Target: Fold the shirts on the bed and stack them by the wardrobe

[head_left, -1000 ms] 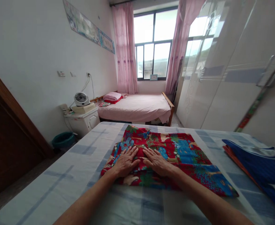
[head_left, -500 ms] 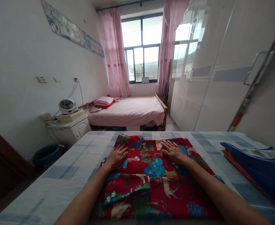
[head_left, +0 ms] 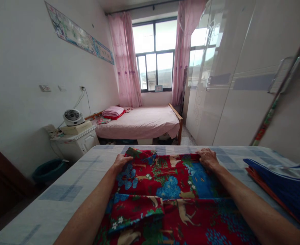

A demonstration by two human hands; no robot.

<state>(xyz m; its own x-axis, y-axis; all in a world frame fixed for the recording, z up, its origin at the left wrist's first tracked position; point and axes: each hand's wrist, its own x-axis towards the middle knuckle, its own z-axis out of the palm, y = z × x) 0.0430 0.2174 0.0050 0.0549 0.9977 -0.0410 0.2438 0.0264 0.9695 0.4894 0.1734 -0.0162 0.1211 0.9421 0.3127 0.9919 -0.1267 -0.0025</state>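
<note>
Right now both hands sit at the far edge of the red printed cloth (head_left: 165, 183), one at each far corner. The left hand (head_left: 121, 161) curls its fingers over the left corner, the right hand (head_left: 208, 158) does the same over the right; whether either actually pinches the fabric or only presses it I cannot tell, since the fingertips are hidden against the cloth. So the cloth runs from the hands back toward the person, its long axis along the forearms, with a folded flap lying across it nearer the body. Neither hand is nearer than the other; they are level and well apart, the cloth's full width between them. Outward, all of this rests on the checked bedsheet (head_left: 70, 190). To the right, apart from the cloth, lies a blue garment (head_left: 285, 187) with an orange edge beneath it. Further off, a teal basin (head_left: 47, 170) stands on the floor by the white cabinet (head_left: 75, 144); what it contains is not visible. A small fan (head_left: 72, 116) tops that cabinet.
</note>
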